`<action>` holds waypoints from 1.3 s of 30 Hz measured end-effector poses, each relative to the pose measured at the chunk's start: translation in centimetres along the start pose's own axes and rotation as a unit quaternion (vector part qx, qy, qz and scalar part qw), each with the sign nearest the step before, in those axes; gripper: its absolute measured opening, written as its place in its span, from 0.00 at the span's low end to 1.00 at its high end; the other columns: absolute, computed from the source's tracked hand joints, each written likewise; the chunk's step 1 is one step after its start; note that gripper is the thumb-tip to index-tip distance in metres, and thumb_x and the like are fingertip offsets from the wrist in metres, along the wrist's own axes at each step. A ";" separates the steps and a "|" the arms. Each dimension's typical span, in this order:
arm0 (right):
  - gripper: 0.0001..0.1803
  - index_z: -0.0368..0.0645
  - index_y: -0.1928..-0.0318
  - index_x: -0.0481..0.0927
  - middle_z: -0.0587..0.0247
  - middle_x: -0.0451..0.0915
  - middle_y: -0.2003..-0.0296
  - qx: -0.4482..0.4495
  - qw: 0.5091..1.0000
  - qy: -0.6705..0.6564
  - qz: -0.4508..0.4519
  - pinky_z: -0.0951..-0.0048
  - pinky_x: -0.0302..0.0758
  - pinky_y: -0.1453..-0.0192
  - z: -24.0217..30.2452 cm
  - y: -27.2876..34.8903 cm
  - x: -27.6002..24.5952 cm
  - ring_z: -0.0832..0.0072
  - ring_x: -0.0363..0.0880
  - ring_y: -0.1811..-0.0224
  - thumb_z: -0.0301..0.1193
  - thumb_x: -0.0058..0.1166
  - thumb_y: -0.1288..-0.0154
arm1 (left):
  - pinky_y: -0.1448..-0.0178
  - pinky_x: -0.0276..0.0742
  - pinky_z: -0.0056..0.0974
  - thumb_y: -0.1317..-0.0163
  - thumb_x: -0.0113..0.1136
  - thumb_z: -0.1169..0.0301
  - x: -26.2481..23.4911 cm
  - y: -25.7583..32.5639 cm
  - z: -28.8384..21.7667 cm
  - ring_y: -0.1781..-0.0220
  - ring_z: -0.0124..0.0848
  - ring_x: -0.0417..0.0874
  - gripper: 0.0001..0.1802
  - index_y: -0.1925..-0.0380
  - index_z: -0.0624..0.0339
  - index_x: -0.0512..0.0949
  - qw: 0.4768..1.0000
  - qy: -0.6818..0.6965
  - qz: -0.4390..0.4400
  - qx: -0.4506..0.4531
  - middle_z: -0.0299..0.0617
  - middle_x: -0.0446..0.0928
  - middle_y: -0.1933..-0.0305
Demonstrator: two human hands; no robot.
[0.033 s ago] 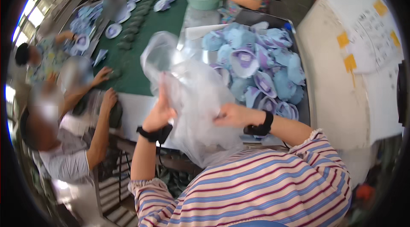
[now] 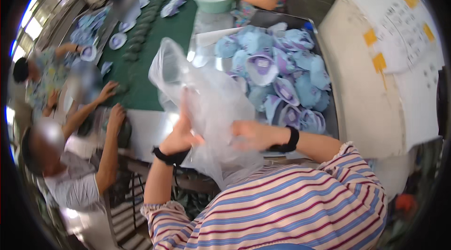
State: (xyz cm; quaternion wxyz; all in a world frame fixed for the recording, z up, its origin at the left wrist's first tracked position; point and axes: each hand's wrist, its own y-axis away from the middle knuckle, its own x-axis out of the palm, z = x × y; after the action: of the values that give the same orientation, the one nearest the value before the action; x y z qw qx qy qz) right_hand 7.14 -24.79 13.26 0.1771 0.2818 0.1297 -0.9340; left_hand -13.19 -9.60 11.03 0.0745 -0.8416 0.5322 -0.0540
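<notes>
A large clear plastic bag hangs loosely in front of me, its upper end reaching over the table and its lower end against my striped shirt. My left hand is at the bag's left side, fingers stretched upward and thumb apart, with the film partly over the fingertips. On the other side, my right hand has its fingers bent against the film and pinches it; motion blurs the fingertips. Beyond the bag, a metal tray holds a heap of light blue and purple cloth hats.
A green-topped table bears rows of stacked hats. People work along the left; one person's hand rests near the table edge. Far off, another person reaches to a green basin. A pale board with papers stands at right.
My left hand has moved slightly right and my right hand slightly left, so they are closer together. The bag has shifted between them, and the whole view has turned a little.
</notes>
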 end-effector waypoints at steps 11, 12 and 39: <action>0.26 0.38 0.45 0.69 0.49 0.76 0.58 0.072 0.977 -0.073 -0.189 0.65 0.72 0.52 6.4 12.0 4.5 0.57 0.77 0.57 0.29 0.56 0.45 | 0.53 0.74 0.41 0.59 0.64 0.72 9.4 -2.1 -1.2 0.57 0.50 0.79 0.22 0.59 0.64 0.77 0.927 -0.165 0.335 -0.022 0.54 0.79 0.60; 0.29 0.38 0.43 0.67 0.49 0.74 0.55 0.090 0.965 -0.088 -0.230 0.67 0.72 0.52 7.8 13.0 3.9 0.59 0.77 0.56 0.27 0.57 0.47 | 0.56 0.74 0.41 0.59 0.61 0.73 10.8 -2.2 -2.8 0.61 0.48 0.79 0.19 0.62 0.64 0.77 0.946 -0.152 0.285 0.025 0.53 0.79 0.64; 0.38 0.39 0.37 0.64 0.53 0.71 0.44 -0.011 0.762 -0.102 -0.639 0.61 0.63 0.38 18.7 45.8 21.2 0.57 0.68 0.42 0.36 0.63 0.49 | 0.55 0.73 0.33 0.41 0.53 0.69 56.6 7.4 -7.1 0.64 0.26 0.76 0.13 0.59 0.66 0.75 0.877 0.048 0.462 0.125 0.41 0.76 0.65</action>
State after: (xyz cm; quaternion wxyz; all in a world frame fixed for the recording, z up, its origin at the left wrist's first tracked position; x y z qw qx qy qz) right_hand 0.17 -77.98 9.72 -0.4457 0.0346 0.2710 -0.8525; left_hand 3.28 -64.35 17.29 0.1695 -0.4803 0.8522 -0.1196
